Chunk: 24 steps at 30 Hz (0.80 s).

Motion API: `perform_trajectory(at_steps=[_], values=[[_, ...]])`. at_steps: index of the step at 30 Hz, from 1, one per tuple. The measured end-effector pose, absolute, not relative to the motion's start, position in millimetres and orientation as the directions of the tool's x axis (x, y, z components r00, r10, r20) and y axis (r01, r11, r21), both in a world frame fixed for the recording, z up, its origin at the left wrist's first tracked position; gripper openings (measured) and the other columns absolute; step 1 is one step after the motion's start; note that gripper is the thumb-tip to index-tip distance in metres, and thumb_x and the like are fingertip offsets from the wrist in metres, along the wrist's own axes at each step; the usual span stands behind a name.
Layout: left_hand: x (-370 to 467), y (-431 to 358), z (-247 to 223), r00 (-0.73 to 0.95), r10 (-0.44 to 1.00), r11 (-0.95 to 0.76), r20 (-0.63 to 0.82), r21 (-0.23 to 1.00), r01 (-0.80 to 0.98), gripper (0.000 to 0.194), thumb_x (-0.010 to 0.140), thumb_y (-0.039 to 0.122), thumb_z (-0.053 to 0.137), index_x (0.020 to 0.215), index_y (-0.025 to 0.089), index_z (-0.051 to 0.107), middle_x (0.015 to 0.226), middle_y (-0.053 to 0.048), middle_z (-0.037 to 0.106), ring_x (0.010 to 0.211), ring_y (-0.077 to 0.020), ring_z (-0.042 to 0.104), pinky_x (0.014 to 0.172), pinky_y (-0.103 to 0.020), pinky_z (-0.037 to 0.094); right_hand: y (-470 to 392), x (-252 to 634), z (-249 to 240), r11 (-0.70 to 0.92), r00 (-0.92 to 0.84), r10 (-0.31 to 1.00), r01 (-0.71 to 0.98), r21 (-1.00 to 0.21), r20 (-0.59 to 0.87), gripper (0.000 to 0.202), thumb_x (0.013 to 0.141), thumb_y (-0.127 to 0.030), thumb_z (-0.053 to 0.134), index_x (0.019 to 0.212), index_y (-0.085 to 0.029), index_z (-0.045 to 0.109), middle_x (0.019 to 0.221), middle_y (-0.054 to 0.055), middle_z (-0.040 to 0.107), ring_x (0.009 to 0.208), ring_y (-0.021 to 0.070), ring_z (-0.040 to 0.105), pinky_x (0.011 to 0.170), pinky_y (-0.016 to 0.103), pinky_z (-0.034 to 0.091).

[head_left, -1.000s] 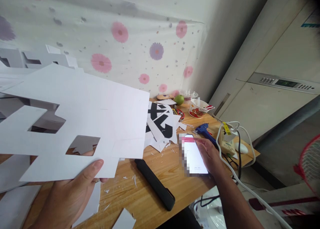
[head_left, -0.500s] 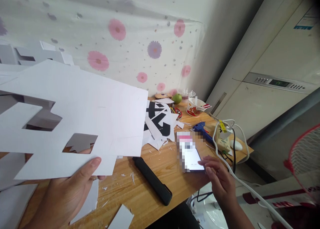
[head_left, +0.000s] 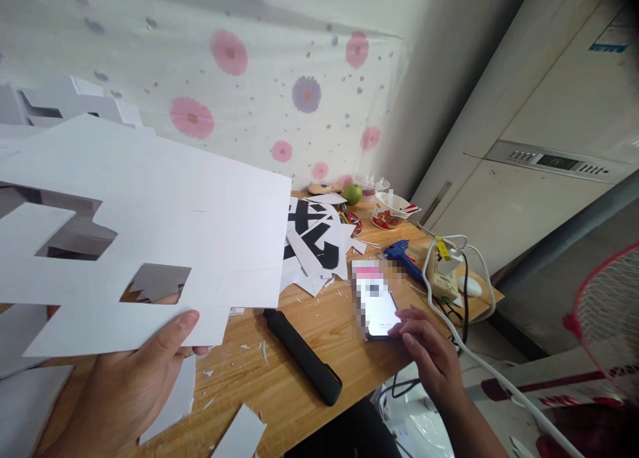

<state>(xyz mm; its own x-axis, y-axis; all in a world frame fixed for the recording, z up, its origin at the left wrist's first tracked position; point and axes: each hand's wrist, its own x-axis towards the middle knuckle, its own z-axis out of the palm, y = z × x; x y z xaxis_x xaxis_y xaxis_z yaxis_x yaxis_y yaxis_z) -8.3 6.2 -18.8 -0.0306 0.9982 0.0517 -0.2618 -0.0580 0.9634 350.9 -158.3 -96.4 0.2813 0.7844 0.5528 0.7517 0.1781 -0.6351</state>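
Observation:
A large white sheet of card [head_left: 234, 238] with angular openings cut in it is raised above the left of the table. My left hand [head_left: 154, 371] grips its lower edge, thumb on the front and the other fingers behind. On the wooden table lies a phone [head_left: 383, 311] with its screen lit and partly blurred. My right hand [head_left: 432, 351] is at the phone's lower right corner, fingers stretched and slightly apart, a fingertip at the screen. Between the two hands lies a long black tool [head_left: 304, 358], perhaps a closed cutter.
Cut paper with black shapes [head_left: 319, 235] and white scraps lie mid-table. Behind the phone are a blue glue gun [head_left: 403, 258], a paper bowl [head_left: 389, 212], a green fruit [head_left: 352, 194] and a power strip [head_left: 442, 278] with cables. A red racket [head_left: 606, 311] stands at right.
My right hand has shifted slightly left, its fingertips closer over the phone's lower corner. The card in my left hand has drifted a little left with the view.

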Motion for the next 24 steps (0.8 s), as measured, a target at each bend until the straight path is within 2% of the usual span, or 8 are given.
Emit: perform_trajectory(at_steps=[4,6,10,19,24], values=[[-11.1,8.1,-23.6,-0.048,0.999,-0.018,0.005,0.964,-0.267,0.040,0.060,0.025,0.087,0.097,0.026,0.073,0.091,-0.002,0.074,0.081,-0.0225,0.067,0.051,-0.026,0.059,-147.7,352.2,-94.6,0.107,0.348,0.763,0.762,-0.638,0.544,0.012,0.093,-0.030,0.051,0.098,-0.025,0.060,0.106,0.007,0.071,0.112,0.0254,0.060,0.095,0.044,0.049],[-11.7,8.4,-23.8,-0.067,0.998,-0.004,-0.015,0.961,-0.278,0.049,0.058,0.025,0.088,0.104,0.029,0.072,0.091,0.000,0.074,0.080,-0.0221,0.067,0.051,-0.026,0.059,-142.5,357.2,-93.7,0.091,0.343,0.765,0.780,-0.619,0.545,0.011,0.093,-0.030,0.051,0.101,-0.025,0.057,0.114,0.008,0.070,0.113,0.0251,0.060,0.093,0.043,0.050],[-12.8,8.7,-25.2,-0.091,0.996,-0.017,-0.008,0.961,-0.274,0.060,0.058,0.024,0.088,0.113,0.032,0.067,0.094,0.002,0.073,0.080,-0.0207,0.067,0.050,-0.024,0.058,-135.1,366.1,-89.3,0.073,0.325,0.778,0.803,-0.591,0.538,0.009,0.093,-0.029,0.051,0.100,-0.025,0.056,0.110,0.007,0.072,0.114,0.0260,0.060,0.097,0.046,0.047],[-12.9,6.0,-23.9,-0.082,0.996,0.018,-0.042,0.962,-0.274,0.056,0.062,0.026,0.086,0.113,0.030,0.066,0.106,-0.001,0.071,0.091,-0.0241,0.066,0.052,-0.028,0.060,-123.9,351.8,-74.4,0.132,0.238,0.825,0.801,-0.583,0.513,0.007,0.089,-0.029,0.056,0.092,-0.026,0.062,0.103,0.006,0.073,0.110,0.0264,0.062,0.090,0.043,0.051],[-9.4,5.8,-20.1,-0.047,0.999,-0.024,0.011,0.960,-0.278,0.042,0.063,0.025,0.086,0.102,0.026,0.070,0.098,-0.001,0.071,0.082,-0.0197,0.063,0.050,-0.024,0.057,-128.7,360.1,-80.7,0.154,0.301,0.776,0.762,-0.629,0.555,0.008,0.091,-0.029,0.052,0.096,-0.024,0.057,0.109,0.009,0.072,0.110,0.0251,0.064,0.092,0.042,0.051]])
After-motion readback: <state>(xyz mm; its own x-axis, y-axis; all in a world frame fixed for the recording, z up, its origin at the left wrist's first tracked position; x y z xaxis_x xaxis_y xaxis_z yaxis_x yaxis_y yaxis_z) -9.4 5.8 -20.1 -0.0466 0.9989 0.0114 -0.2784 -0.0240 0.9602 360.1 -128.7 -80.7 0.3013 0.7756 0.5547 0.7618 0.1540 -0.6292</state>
